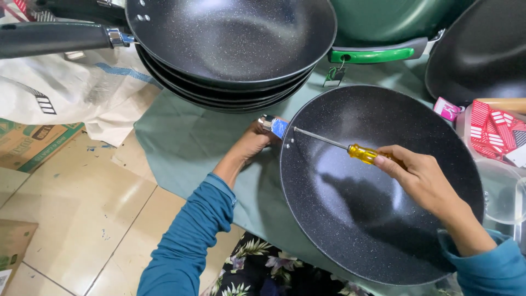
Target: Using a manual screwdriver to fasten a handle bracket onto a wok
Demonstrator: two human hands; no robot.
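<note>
Screwdriver [350, 148], yellow-handled with a thin steel shaft, lay slantwise across the inside of a dark speckled wok [378, 186], its tip set against the wok's inner wall at the left rim, where two small rivets or screws showed. The right hand [422, 178] gripped the yellow handle, fingers [390, 160] wrapped shut around it. The left hand [252, 143] reached around the outside of the wok at the same spot, closed on a metal handle bracket [274, 126] with a blue-covered end; how tightly the fingers held could not be made out, since they curled behind the part. Both arms wore teal-blue sleeves [189, 241].

The wok rested on a green cloth [186, 142] spread over the tiled floor [71, 203]. Just beyond it stood a stack of similar black woks [230, 44] with a black handle [55, 38] pointing left. A green pan with a bright green handle [372, 55] sat behind, and another black pan [482, 49] filled the upper right corner. Red and white packets [493, 131] lay near the right rim, beside a clear plastic container [504, 192]. A white sack [71, 87] and flattened cardboard [33, 140] lay on the left. Floral fabric [263, 271] showed at the bottom edge.
</note>
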